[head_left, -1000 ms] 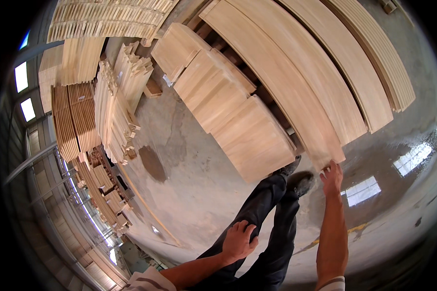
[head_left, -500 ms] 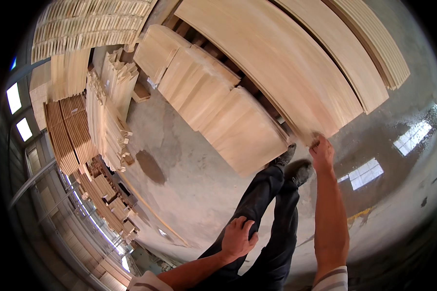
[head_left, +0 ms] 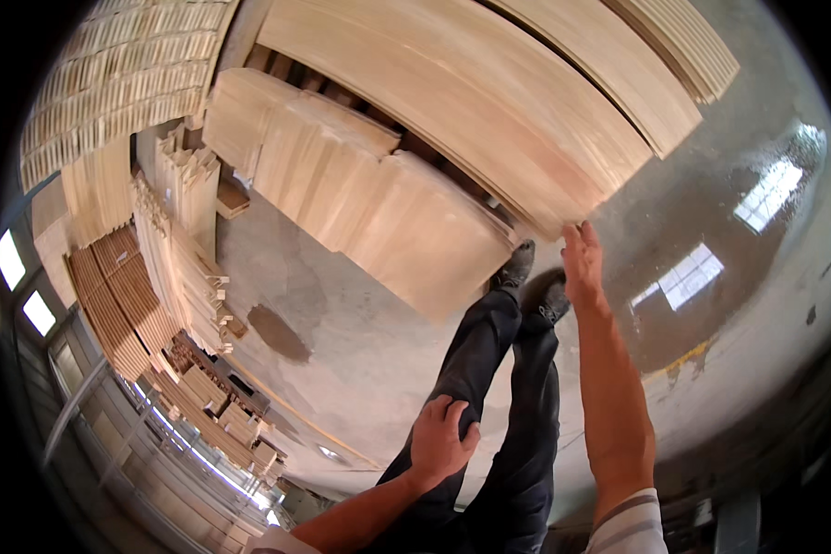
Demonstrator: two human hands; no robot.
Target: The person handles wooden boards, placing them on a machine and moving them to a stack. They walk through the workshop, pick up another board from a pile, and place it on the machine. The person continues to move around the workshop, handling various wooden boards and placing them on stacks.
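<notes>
- the long, flat, pale-tan wooden panel [head_left: 434, 97] lies ahead, its near corner at the bare right hand [head_left: 582, 263].
- it would be best guided squarely by that end, fingertips clear of pinching gaps.
- its face looks smooth, faintly streaked, pinker toward that corner.
- whether the right fingers grip or merely touch, i cannot tell.
- the bare left hand [head_left: 443, 443] rests loose, apparently empty, on the black-trousered left leg [head_left: 475, 355].

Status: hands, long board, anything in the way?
Left hand on trouser leg. Right hand at near end of long board, contact unclear. Shorter panels alongside; nothing visible blocking that end.
</notes>
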